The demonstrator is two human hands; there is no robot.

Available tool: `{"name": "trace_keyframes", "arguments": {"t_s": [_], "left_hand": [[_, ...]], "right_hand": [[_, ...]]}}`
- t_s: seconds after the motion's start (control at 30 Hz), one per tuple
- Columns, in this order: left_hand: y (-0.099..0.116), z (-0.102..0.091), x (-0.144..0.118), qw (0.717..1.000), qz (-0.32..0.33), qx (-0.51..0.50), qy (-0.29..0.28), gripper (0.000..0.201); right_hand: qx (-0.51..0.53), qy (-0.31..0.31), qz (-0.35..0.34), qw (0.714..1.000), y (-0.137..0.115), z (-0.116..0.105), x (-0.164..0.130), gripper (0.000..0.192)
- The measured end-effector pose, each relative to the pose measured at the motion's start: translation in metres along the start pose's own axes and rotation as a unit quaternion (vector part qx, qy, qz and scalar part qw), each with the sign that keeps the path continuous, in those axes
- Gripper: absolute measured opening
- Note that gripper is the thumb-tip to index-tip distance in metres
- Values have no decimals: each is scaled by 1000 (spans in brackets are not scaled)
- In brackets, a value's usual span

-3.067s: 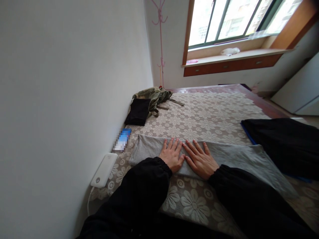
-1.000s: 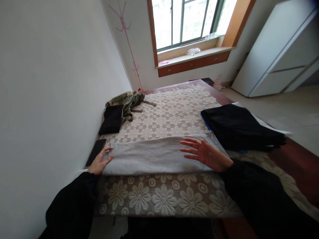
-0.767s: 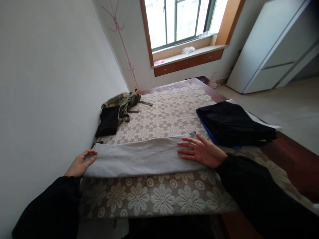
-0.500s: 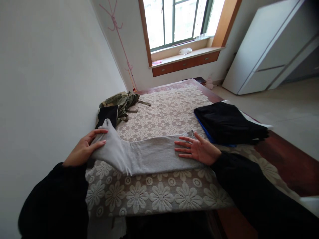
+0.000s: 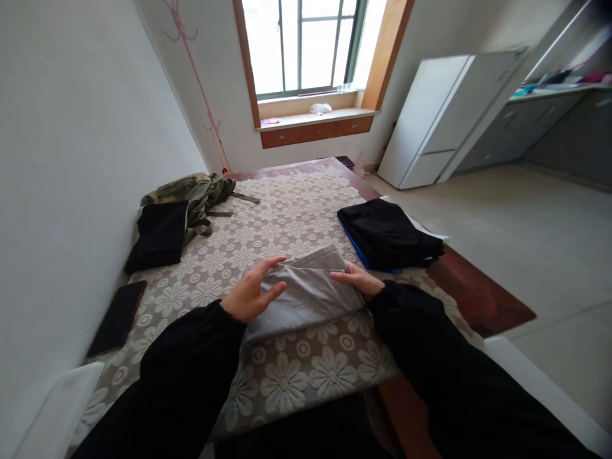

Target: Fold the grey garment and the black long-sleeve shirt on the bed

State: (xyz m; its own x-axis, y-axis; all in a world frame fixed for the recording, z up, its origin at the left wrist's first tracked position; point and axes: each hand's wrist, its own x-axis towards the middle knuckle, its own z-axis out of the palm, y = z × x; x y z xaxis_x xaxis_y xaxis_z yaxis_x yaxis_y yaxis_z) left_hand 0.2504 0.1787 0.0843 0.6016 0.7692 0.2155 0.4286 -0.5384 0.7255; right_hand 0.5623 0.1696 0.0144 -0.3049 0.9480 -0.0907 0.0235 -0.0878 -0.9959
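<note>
A grey garment [image 5: 306, 293] lies folded over on the floral lace bed cover [image 5: 296, 217] in front of me. My left hand [image 5: 253, 293] rests on its left part, fingers spread, with the folded-over end under the fingertips. My right hand [image 5: 356, 280] presses flat on the garment's right edge, fingers pointing left. Both arms wear black sleeves.
A stack of folded black clothes [image 5: 387, 234] sits right of the garment near the bed's edge. A black folded item [image 5: 157, 234] and an olive green garment [image 5: 196, 191] lie at the far left. A dark phone [image 5: 117, 315] lies by the wall. A white cabinet [image 5: 430, 121] stands beyond the bed.
My left hand lifted the garment's left end and carried it rightward over the rest, folding it in half. My right hand stayed on the right end. The view swung right.
</note>
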Motion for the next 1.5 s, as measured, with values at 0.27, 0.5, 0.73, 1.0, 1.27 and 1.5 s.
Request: {"name": "trace_keyframes", "arguments": {"t_s": [0.27, 0.5, 0.73, 1.0, 1.27, 1.5], "left_hand": [[-85, 7, -36, 992, -55, 92, 72, 59], [-84, 13, -40, 986, -69, 140, 62, 69], [-73, 18, -44, 972, -55, 205, 101, 62], [-72, 26, -47, 975, 63, 206, -60, 77], [-81, 31, -48, 976, 55, 199, -75, 92], [-84, 34, -50, 978, 52, 192, -64, 93]], "right_hand": [[-182, 105, -56, 976, -2, -16, 7, 48], [-215, 101, -80, 968, 2, -20, 0, 61], [-351, 125, -110, 921, 13, -26, -4, 88], [-467, 124, -160, 861, 17, -29, -10, 92], [-623, 48, -174, 761, -39, 21, -18, 66], [-626, -3, -168, 762, 1, 52, 11, 66]]}}
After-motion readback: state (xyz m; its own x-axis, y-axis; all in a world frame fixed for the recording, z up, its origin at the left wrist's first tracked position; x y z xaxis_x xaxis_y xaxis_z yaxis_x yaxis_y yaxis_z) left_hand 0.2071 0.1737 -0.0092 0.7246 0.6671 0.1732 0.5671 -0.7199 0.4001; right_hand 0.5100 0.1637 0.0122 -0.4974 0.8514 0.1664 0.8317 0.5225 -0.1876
